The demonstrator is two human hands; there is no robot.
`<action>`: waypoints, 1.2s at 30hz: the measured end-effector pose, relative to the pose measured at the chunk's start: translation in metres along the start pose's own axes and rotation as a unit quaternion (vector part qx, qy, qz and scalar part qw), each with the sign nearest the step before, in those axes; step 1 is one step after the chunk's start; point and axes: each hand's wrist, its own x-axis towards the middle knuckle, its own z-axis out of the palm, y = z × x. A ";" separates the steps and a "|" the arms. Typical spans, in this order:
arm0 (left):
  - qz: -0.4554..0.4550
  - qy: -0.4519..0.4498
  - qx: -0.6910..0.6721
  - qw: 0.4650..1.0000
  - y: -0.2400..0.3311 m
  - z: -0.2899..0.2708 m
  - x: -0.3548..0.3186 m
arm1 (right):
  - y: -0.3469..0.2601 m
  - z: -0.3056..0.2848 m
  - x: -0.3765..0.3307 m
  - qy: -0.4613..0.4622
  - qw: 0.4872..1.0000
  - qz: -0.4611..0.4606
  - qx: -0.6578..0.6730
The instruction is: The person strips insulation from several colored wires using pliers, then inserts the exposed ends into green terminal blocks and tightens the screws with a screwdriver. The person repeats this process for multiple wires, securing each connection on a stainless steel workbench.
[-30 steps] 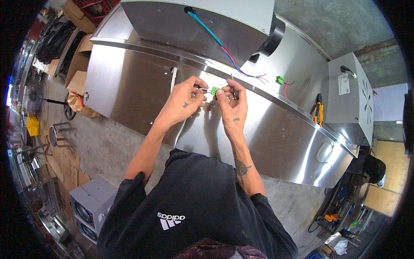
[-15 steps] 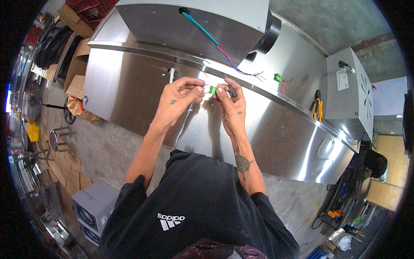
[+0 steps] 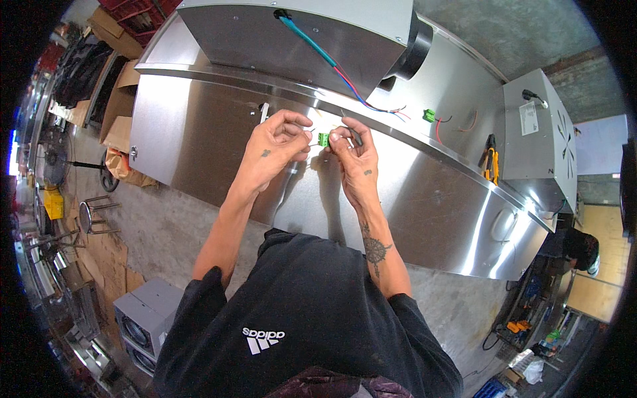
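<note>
white lettering [image 3: 263, 333] above slanted white bars [image 3: 262, 345] stands upside down on the black shirt [image 3: 318, 292]. at the counter's [image 3: 424, 219] right end, a grey box [image 3: 524, 156] bears a white label [image 3: 527, 120], print too small to read, and one dark character [image 3: 551, 170] near its lower corner.

Grey concrete floor [image 3: 166, 212] around me; metal stool [image 3: 85, 216] and fan [image 3: 54, 158] to my left; wooden panels [image 3: 595, 292] far right; bright glare [image 3: 476, 232] on steel bench [image 3: 424, 212].
</note>
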 end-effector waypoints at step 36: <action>0.016 0.007 0.122 0.992 -0.012 0.004 0.007 | -0.004 0.009 0.001 -0.002 0.995 -0.055 -0.089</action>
